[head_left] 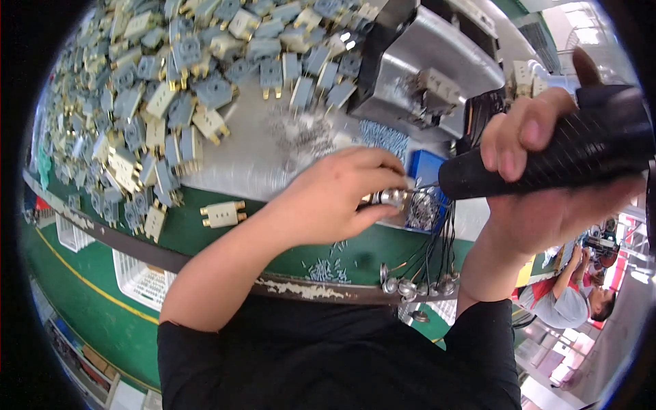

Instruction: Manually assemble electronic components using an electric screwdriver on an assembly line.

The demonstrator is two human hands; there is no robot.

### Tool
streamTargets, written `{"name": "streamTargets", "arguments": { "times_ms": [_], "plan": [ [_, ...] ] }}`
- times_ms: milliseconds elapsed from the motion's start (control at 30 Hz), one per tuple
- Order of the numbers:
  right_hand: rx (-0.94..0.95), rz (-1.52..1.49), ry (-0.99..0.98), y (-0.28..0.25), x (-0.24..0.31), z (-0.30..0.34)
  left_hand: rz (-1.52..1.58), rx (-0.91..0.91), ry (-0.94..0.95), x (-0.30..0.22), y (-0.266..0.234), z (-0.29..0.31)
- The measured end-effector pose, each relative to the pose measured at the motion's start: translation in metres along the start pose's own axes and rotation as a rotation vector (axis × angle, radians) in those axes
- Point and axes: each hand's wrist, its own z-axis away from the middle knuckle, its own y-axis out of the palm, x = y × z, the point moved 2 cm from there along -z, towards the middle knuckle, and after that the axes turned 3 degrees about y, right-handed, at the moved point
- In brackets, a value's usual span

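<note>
Right at the middle of the view, a small metal fitting (391,198) is pinched between the fingertips of the left hand (342,198), just above the near part of the green bench top (205,236). The right hand (547,178) is wrapped tight around the black ribbed grip of a powered screwdriver (547,160), whose thin bit points left and meets the fitting. Just beneath the fitting sits a blue tray (427,167) holding small screws, so the two hands work in a tight pocket with little free space between them.

Black wires (437,253) run down from the tray area to a row of round metal terminals (410,287) that hang at the worn bench edge (307,288). Loose screws (328,270) lie scattered just inside that edge. Left of the left forearm, one cream plug part (223,214) lies alone on bare green surface, with open room around it. Farther back, a large heap of grey and cream plug parts (157,89) covers the far left of the bench, and a silver machine (430,75) stands at the far right. Another person (570,301) sits well apart at the lower right.
</note>
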Motion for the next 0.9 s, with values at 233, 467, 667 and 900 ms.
{"name": "streamTargets", "arguments": {
  "times_ms": [233, 467, 667, 900],
  "plan": [
    [0.108, 0.206, -0.098, 0.022, -0.022, 0.013, 0.004, 0.021, -0.009, 0.006, -0.002, 0.005],
    [-0.009, 0.057, -0.127, 0.024, -0.043, 0.022, 0.003, 0.03, 0.005, 0.004, 0.001, 0.003],
    [-0.119, 0.143, -0.077, 0.025, -0.046, 0.028, 0.002, 0.02, 0.007, 0.003, -0.001, 0.005],
    [0.055, 0.055, -0.149, 0.03, -0.053, 0.029, -0.027, 0.014, -0.011, 0.005, 0.0, 0.006]
  ]
}}
